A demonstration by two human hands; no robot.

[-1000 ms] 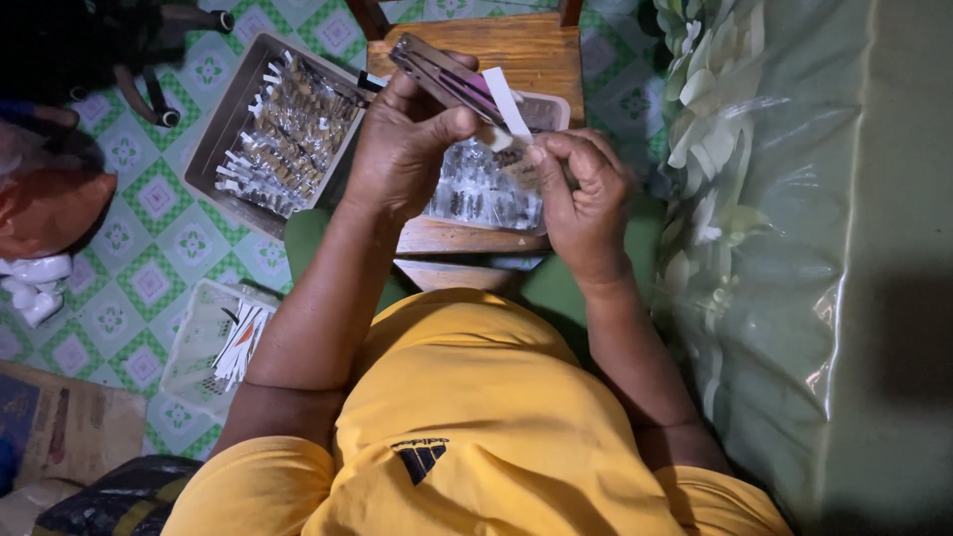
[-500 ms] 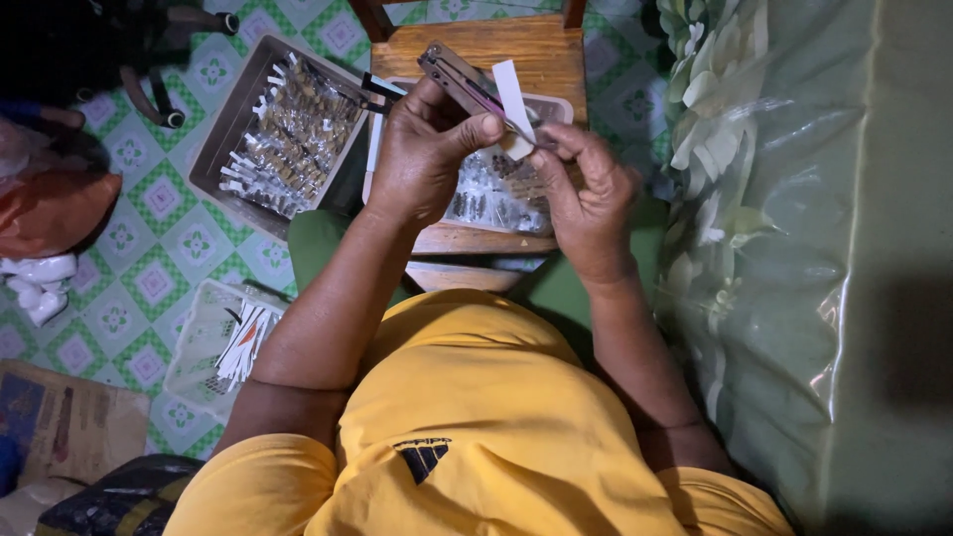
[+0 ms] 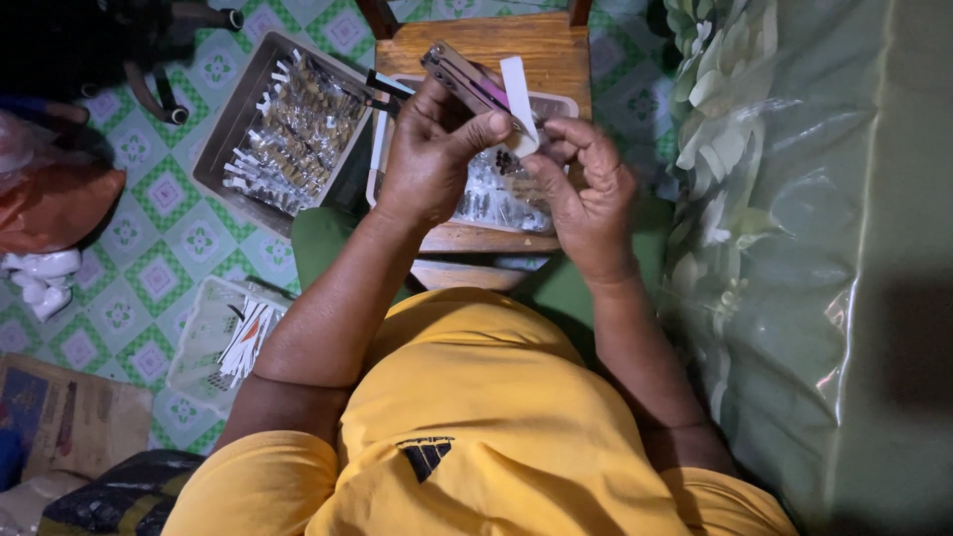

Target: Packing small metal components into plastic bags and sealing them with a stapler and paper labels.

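My left hand (image 3: 432,149) grips a metal stapler-like tool (image 3: 467,81) with a pink side, held over a wooden stool (image 3: 516,45). My right hand (image 3: 586,194) pinches a small clear packet with a white paper strip (image 3: 519,91) against the tool's tip. Under both hands a shallow clear tray (image 3: 556,104) on the stool holds several small filled packets (image 3: 491,194).
A grey tray (image 3: 223,149) of finished packets sits on the green patterned floor (image 3: 149,278) at left. A mesh basket (image 3: 199,342) with white strips lies lower left. Green plastic-covered bedding (image 3: 794,248) fills the right side. An orange bag (image 3: 55,203) lies far left.
Both hands and the tool have shifted slightly toward the stool's middle; the white strip now stands upright at the tool's tip.
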